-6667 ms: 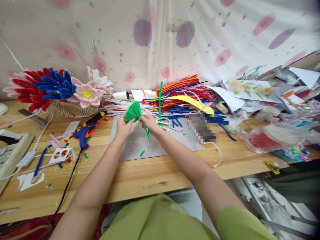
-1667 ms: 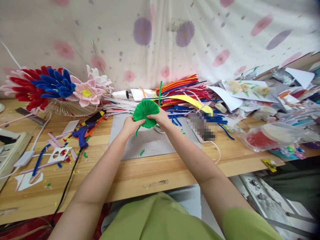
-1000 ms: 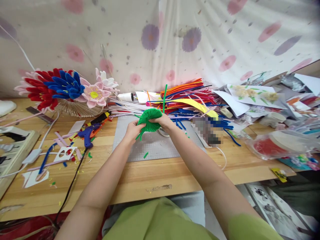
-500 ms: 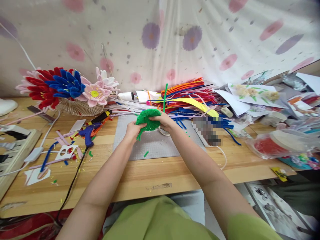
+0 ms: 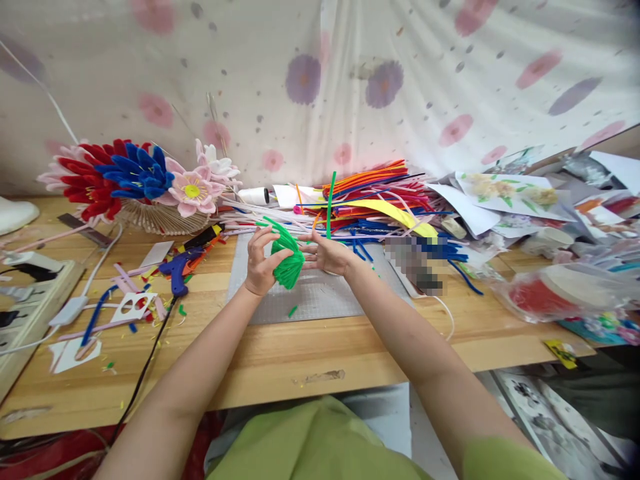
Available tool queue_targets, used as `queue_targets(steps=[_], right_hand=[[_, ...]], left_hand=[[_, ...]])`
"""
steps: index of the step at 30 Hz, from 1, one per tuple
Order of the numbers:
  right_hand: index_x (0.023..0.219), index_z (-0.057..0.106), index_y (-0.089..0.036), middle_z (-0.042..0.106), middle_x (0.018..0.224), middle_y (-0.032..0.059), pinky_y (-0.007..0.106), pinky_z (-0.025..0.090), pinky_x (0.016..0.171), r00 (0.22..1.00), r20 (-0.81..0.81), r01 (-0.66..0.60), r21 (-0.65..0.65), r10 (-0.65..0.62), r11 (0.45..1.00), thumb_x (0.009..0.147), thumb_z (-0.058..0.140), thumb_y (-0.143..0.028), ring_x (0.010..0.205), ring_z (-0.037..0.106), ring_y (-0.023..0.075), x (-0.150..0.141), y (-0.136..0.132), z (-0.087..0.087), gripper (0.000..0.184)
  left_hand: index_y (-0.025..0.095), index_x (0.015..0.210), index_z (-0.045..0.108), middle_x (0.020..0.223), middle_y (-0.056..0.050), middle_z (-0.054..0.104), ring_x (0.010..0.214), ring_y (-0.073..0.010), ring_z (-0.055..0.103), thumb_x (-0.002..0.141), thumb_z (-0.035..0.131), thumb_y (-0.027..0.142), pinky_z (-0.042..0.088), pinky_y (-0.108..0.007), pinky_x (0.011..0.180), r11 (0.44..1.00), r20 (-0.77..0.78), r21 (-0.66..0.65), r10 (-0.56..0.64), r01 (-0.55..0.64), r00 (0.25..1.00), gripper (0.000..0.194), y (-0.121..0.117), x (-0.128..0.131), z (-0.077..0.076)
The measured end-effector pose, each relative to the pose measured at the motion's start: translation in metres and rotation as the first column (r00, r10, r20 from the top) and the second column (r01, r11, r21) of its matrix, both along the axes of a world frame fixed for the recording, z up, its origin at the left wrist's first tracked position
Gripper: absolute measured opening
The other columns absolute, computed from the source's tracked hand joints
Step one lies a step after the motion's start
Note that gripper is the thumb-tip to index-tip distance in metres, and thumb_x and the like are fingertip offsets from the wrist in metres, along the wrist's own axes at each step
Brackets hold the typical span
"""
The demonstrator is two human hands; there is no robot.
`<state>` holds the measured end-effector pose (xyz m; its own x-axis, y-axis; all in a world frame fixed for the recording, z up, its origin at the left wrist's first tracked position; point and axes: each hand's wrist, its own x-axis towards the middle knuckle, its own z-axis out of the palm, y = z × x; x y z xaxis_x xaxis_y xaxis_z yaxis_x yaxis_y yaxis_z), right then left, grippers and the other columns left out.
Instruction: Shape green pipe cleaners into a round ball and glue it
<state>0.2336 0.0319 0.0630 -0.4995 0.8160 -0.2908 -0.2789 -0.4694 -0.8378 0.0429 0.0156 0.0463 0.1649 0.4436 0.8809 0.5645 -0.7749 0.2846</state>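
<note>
A green pipe-cleaner leaf [image 5: 289, 265], pleated and fan-like, is tilted above the grey cutting mat [image 5: 310, 307]. My left hand [image 5: 263, 261] grips it between thumb and fingers, with a green stem end showing above the fingertips. On the leaf's right side, my right hand [image 5: 327, 255] is open, its fingers stretched toward the leaf; whether the fingertips touch it I cannot tell. A single green pipe cleaner [image 5: 331, 203] stands up behind my right hand. One small green scrap [image 5: 293, 311] lies on the mat below.
Bundles of coloured pipe cleaners [image 5: 370, 183] lie along the back. At left are pipe-cleaner flowers [image 5: 140, 173], a blue glue gun [image 5: 175, 270] with its cord, scraps and a power strip [image 5: 43, 300]. A blurred-out device [image 5: 415, 267] and plastic-wrapped spools [image 5: 555, 290] are at right.
The green leaf has turned from facing me as a round disc to an edge-on fan. My right hand has let go of it and spread its fingers; my left hand keeps hold.
</note>
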Motion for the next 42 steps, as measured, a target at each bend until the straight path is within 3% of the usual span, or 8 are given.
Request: queue_targets(steps=[5,9,16,22,26,31,33,42], right_hand=[[0.105,0.057,-0.024,0.062,0.099,0.0015,0.028,0.043,0.079,0.997,0.069,-0.052,0.27,0.035,0.961,0.067,0.069,-0.034,0.09,0.056,0.0134,-0.014,-0.004,0.004,0.042],[0.099,0.058,-0.022,0.06,0.085,-0.0006,0.025,0.042,0.071,0.992,0.086,0.043,0.422,-0.087,0.906,0.062,0.072,-0.029,0.078,0.054,0.0116,-0.019,0.0,0.001,0.041],[0.072,0.057,-0.018,0.055,0.068,-0.0038,0.025,0.04,0.061,0.923,0.288,0.016,0.634,-0.256,0.773,0.061,0.068,-0.03,0.062,0.049,0.0094,-0.026,0.001,-0.007,0.019],[0.085,0.062,-0.02,0.065,0.082,0.0001,0.029,0.046,0.072,0.938,0.268,-0.004,0.641,-0.219,0.767,0.064,0.065,-0.031,0.076,0.058,0.0141,-0.022,-0.006,0.006,0.024],[0.084,0.06,-0.02,0.067,0.086,0.0019,0.033,0.046,0.079,0.836,0.327,0.115,0.679,-0.44,0.725,0.068,0.055,-0.022,0.084,0.061,0.0168,0.029,-0.012,0.013,0.017],[0.089,0.056,-0.021,0.07,0.081,0.0039,0.043,0.043,0.08,0.204,0.679,0.077,0.707,-0.705,0.703,0.064,0.044,-0.007,0.086,0.061,0.0238,0.14,-0.038,0.01,0.031],[0.087,0.055,-0.021,0.069,0.085,0.006,0.047,0.043,0.08,0.068,0.72,0.055,0.689,-0.691,0.723,0.063,0.043,-0.006,0.088,0.061,0.0272,0.175,-0.051,0.005,0.031],[0.082,0.052,-0.026,0.065,0.092,0.0085,0.045,0.045,0.077,0.262,0.652,0.102,0.715,-0.712,0.692,0.07,0.046,-0.007,0.093,0.058,0.0251,0.198,-0.06,0.02,0.023]], left_hand=[[0.024,0.093,0.062,0.117,-0.008,0.043,0.119,-0.0241,0.039,0.075,0.059,0.026,0.038,-0.043,0.096,1.0,0.017,0.005,-0.026,0.026,1.0,0.018,0.007,-0.007,-0.014],[0.021,0.106,0.057,0.105,-0.009,0.054,0.102,-0.0219,0.051,0.072,0.06,0.025,0.044,-0.041,0.087,0.945,0.146,-0.311,-0.053,0.097,0.988,0.035,0.01,-0.011,-0.015],[0.016,0.083,0.061,0.079,-0.003,0.065,0.072,-0.0152,0.058,0.069,0.053,0.031,0.046,-0.028,0.067,0.413,0.626,-0.693,-0.06,0.591,0.777,0.022,0.014,0.002,0.0],[0.017,0.08,0.055,0.063,0.004,0.058,0.059,-0.0103,0.055,0.047,0.074,0.023,0.041,-0.022,0.058,0.512,0.642,-0.696,0.131,0.503,0.755,0.039,0.012,0.013,0.022],[0.017,0.083,0.057,0.058,0.005,0.057,0.052,-0.0103,0.053,0.043,0.077,0.024,0.041,-0.022,0.053,0.497,0.607,-0.74,0.207,0.452,0.767,0.045,0.013,0.012,0.03],[0.015,0.069,0.065,0.064,-0.001,0.065,0.059,-0.014,0.057,0.043,0.077,0.025,0.043,-0.024,0.056,0.474,0.531,-0.779,0.152,0.41,0.833,0.03,0.015,0.004,0.032],[0.015,0.067,0.066,0.066,-0.003,0.066,0.06,-0.015,0.058,0.042,0.078,0.025,0.044,-0.024,0.056,0.429,0.505,-0.803,0.12,0.414,0.855,0.029,0.016,0.002,0.032],[0.016,0.058,0.066,0.056,-0.002,0.065,0.05,-0.0146,0.056,0.035,0.08,0.019,0.042,-0.024,0.048,0.282,0.438,-0.866,0.033,0.412,0.898,0.027,0.018,0.012,0.045]])
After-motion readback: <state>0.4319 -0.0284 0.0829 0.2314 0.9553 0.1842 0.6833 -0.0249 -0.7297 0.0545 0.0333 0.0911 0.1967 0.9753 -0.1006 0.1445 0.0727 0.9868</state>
